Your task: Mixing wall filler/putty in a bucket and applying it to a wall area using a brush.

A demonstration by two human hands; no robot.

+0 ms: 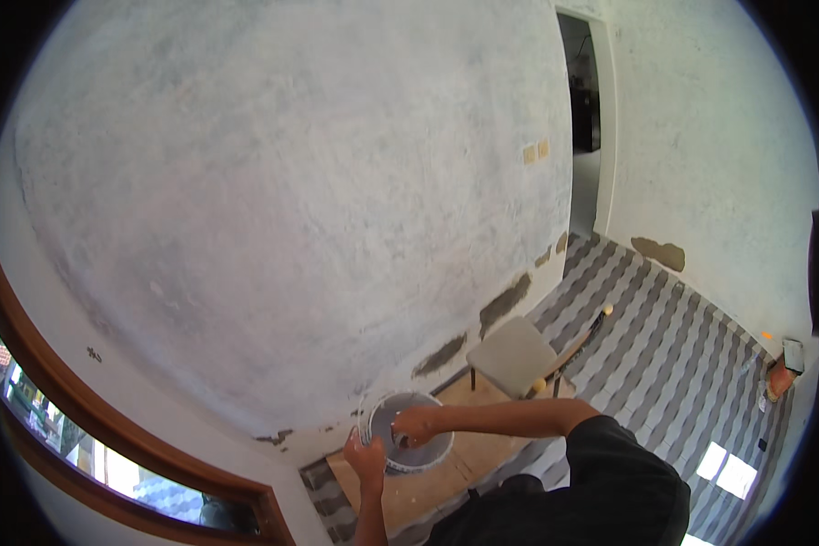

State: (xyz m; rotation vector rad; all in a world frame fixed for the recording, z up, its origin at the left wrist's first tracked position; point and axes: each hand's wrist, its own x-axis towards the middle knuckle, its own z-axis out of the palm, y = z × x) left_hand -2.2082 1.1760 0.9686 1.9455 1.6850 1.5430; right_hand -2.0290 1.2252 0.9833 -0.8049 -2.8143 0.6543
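Note:
A round bucket (432,453) with a pale, splattered rim stands on a tan board (482,459) by the wall. My left hand (364,457) is closed at the bucket's left rim, around something I cannot make out, perhaps its handle. My right hand (414,426) reaches into the bucket from the right, fingers curled on a small item too hidden to name. A beige-seated chair (508,350) is just behind my right forearm.
A white wall (291,200) with patchy bare spots rises behind the bucket. A wood-framed window (118,437) is at left, a doorway (582,127) at back right. Striped tile floor (646,355) extends right, with assorted items (781,373) by the right wall.

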